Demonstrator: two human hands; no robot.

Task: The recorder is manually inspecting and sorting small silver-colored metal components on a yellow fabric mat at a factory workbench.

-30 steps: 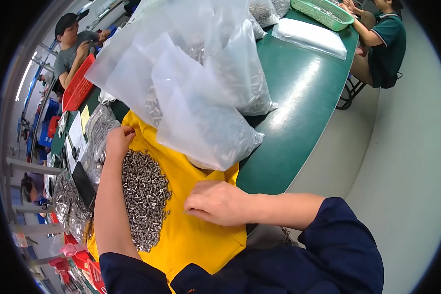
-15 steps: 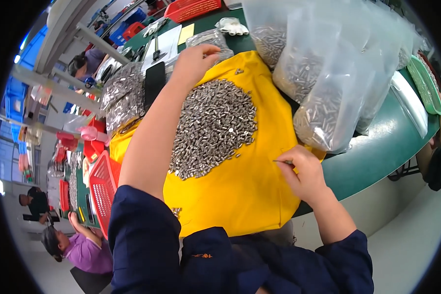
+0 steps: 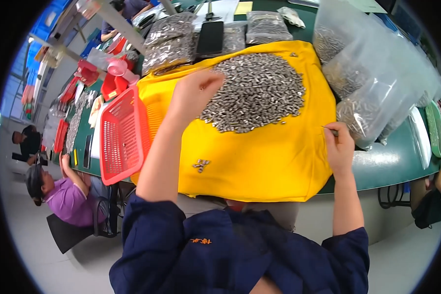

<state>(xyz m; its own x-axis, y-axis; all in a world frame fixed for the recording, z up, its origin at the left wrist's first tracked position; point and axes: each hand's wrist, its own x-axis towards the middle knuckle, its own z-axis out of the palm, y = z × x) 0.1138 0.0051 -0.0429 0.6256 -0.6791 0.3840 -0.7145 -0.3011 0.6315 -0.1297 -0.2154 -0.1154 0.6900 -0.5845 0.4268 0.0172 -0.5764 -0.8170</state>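
- Green table (image 3: 399, 171) under bright workshop light, with a person in purple (image 3: 76, 201) seated off to the left.
- Across it lies a yellow cloth (image 3: 259, 164), and on that, toward the far side, sits the big pile of small metal pieces (image 3: 259, 93)!
- Left hand (image 3: 197, 93) over the pile's left edge, fingers curled in toward the thumb; whether they pinch anything, I cannot tell.
- Right hand (image 3: 340, 149) out at the cloth's right edge, thumb and forefinger pressed together on a thin bit (image 3: 324, 127), too small to make out properly.
- Nearer the body, a little cluster of pieces (image 3: 201, 165) lies apart from the pile.
- Red basket (image 3: 144, 130) at the left of the cloth, tilted.
- Clear bags (image 3: 360, 115) of metal parts crowd the right.
- Beyond the cloth: black phone (image 3: 210, 39), packed plastic bags (image 3: 169, 41), white glove (image 3: 293, 17).
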